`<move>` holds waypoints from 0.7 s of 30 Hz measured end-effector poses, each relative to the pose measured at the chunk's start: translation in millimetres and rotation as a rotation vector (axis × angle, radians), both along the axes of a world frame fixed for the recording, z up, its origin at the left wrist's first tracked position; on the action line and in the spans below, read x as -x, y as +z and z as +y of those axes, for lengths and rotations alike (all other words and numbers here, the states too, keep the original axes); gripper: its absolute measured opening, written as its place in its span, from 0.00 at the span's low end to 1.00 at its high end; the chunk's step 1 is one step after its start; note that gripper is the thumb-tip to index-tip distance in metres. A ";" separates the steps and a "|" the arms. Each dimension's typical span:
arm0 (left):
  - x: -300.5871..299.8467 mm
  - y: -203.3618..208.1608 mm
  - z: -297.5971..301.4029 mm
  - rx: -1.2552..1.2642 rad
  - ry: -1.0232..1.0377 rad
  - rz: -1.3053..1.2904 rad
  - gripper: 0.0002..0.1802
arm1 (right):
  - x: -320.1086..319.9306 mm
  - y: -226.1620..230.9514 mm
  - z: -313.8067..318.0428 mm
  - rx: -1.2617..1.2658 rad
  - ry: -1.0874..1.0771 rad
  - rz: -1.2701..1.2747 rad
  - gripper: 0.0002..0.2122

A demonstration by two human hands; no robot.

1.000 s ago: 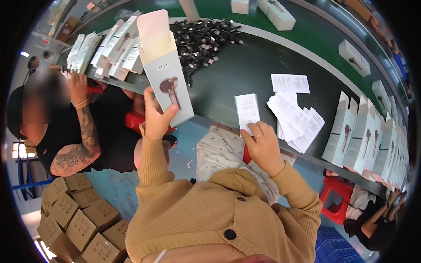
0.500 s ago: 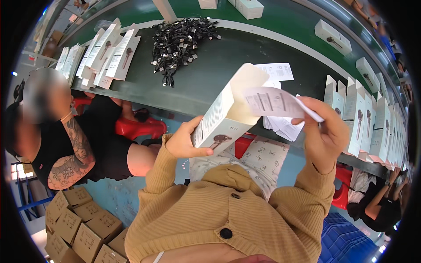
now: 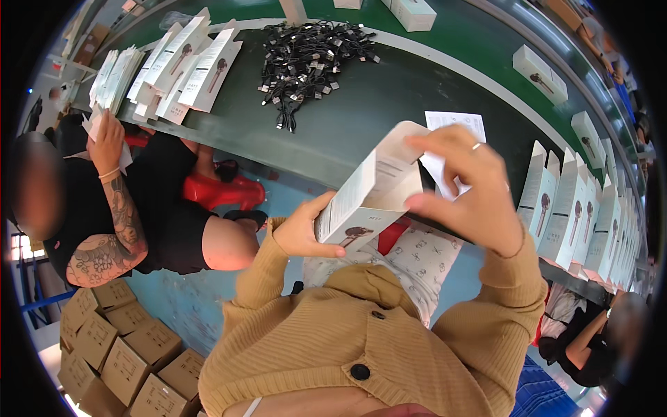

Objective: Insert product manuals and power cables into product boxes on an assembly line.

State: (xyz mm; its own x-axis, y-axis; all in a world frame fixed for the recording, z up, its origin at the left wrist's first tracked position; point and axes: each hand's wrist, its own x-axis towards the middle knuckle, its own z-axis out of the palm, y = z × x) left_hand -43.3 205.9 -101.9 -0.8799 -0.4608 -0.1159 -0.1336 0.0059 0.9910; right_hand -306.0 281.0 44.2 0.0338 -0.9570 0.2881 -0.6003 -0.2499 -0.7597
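A white carton box (image 3: pixel 345 221), printed with a dark handheld device, is tilted in front of my body with its top flap raised. My left hand (image 3: pixel 303 228) is closed around its lower left side. At the mouth of the box is my right hand (image 3: pixel 479 187), fingers apart: the fingertips meet the raised flap and the thumb touches the near rim. Part of a printed paper leaflet (image 3: pixel 392 171) shows inside the box. More white leaflets (image 3: pixel 455 123) lie on the dark table behind, partly covered by my right hand.
Black USB cables (image 3: pixel 313 62) lie heaped on the table (image 3: pixel 361 115). White boxes stand in groups at left (image 3: pixel 210 75) and right (image 3: pixel 544 201). Others (image 3: pixel 540 76) sit on a green strip behind. A seated co-worker (image 3: pixel 118 226) is at left, above brown cartons (image 3: pixel 132 368).
The leaflet my right hand held has gone into the box, and that hand has moved left to the box mouth. The co-worker's raised hand has lowered and holds something white.
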 end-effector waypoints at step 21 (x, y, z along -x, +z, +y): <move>-15.2 -24.8 6.1 -0.206 0.273 0.150 0.51 | 49.7 -65.6 -151.8 -0.274 -0.232 0.026 0.09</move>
State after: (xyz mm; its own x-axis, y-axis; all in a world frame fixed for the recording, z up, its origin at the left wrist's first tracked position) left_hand -28.1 212.0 -126.7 -0.7418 -0.6617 -0.1094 0.0444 -0.2112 0.9764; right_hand -355.7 129.2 -21.3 -0.1894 -0.9817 0.0215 -0.6373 0.1062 -0.7633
